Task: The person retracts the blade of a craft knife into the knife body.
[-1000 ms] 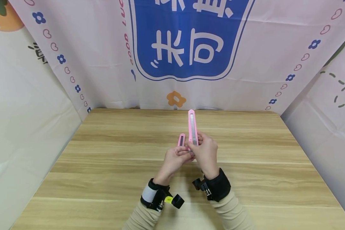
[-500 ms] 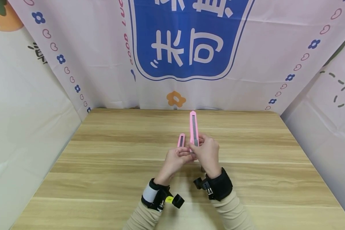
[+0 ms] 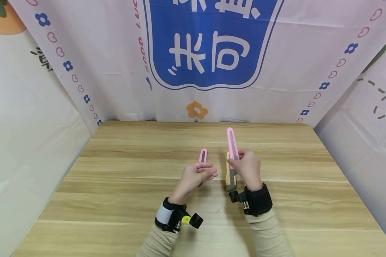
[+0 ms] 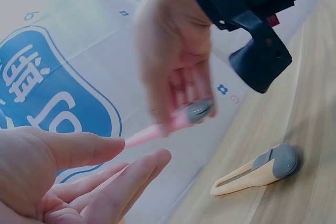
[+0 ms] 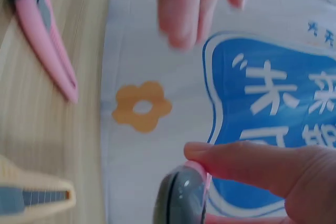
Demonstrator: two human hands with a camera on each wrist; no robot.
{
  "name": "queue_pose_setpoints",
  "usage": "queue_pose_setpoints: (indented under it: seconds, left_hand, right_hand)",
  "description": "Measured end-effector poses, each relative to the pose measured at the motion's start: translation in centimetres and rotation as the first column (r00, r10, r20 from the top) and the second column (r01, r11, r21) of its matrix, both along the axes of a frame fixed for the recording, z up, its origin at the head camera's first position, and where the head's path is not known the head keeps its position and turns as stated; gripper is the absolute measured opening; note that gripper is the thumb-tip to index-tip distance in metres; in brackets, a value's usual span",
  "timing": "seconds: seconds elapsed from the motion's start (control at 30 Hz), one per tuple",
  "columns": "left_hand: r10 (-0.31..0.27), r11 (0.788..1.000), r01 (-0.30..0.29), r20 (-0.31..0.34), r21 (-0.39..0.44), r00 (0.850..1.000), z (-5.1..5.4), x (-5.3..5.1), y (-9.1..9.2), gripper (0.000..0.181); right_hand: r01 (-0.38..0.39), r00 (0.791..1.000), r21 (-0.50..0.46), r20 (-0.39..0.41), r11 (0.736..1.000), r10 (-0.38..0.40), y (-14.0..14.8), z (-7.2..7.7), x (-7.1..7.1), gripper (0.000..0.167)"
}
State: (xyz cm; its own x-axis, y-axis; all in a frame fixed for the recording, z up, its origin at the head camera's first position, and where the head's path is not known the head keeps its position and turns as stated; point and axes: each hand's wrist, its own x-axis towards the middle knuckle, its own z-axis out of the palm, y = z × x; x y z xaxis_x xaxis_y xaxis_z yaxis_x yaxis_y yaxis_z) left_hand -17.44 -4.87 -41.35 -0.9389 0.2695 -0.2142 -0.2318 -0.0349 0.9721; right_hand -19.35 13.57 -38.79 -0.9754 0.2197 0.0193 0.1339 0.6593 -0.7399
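Observation:
My right hand (image 3: 250, 169) pinches a pink box cutter (image 3: 232, 143) by its grey end, with the far tip pointing up and away. In the right wrist view, the grey end of that cutter (image 5: 184, 195) sits by my thumb. My left hand (image 3: 193, 177) holds nothing; its fingers are extended and apart from the cutter. Partly hidden behind the left hand, a second pink box cutter (image 3: 203, 155) lies on the table. A yellow box cutter with a grey end (image 3: 228, 174) lies on the table below my right hand, also plain in the left wrist view (image 4: 252, 174).
The wooden table (image 3: 115, 185) reaches back to a printed cloth (image 3: 122, 92) hanging behind it. More cloth hangs at the left and right sides. Each wrist wears a black strap (image 3: 258, 200) with a small camera.
My right hand has moved right with the pink box cutter, away from my left hand, which no longer touches it. The yellow box cutter has come into view beneath the right hand.

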Motion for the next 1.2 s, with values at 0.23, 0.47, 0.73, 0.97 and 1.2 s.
queue_pose_setpoints:
  seconds: [0.23,0.47,0.73,0.97,1.2]
  left_hand:
    - [-0.003,1.0,0.003,-0.001,0.006,1.0,0.1,-0.1,-0.1,0.037]
    - [0.012,1.0,-0.012,0.0,0.012,1.0,0.2,0.0,-0.1,0.035]
    - [0.017,1.0,-0.017,0.004,0.024,1.0,0.1,-0.1,-0.2,0.034]
    - [0.025,0.999,-0.025,0.017,0.044,1.0,0.1,-0.2,-0.2,0.033]
    - [0.034,0.998,-0.036,0.035,0.05,0.999,0.3,-0.3,-0.2,0.033]
  right_hand:
    - [0.001,0.989,0.023,0.149,1.0,-0.004,3.1,-1.2,-0.8,0.027]
    - [-0.012,0.958,0.104,0.286,0.995,-0.018,6.0,-2.7,-1.1,0.021]
    - [-0.013,0.922,0.168,0.383,0.986,-0.053,7.3,-3.5,-1.4,0.032]
    - [-0.034,0.913,0.171,0.405,0.985,-0.039,7.8,-3.8,-1.2,0.031]
    - [-0.011,0.887,0.222,0.453,0.975,-0.094,7.9,-3.7,-1.1,0.033]
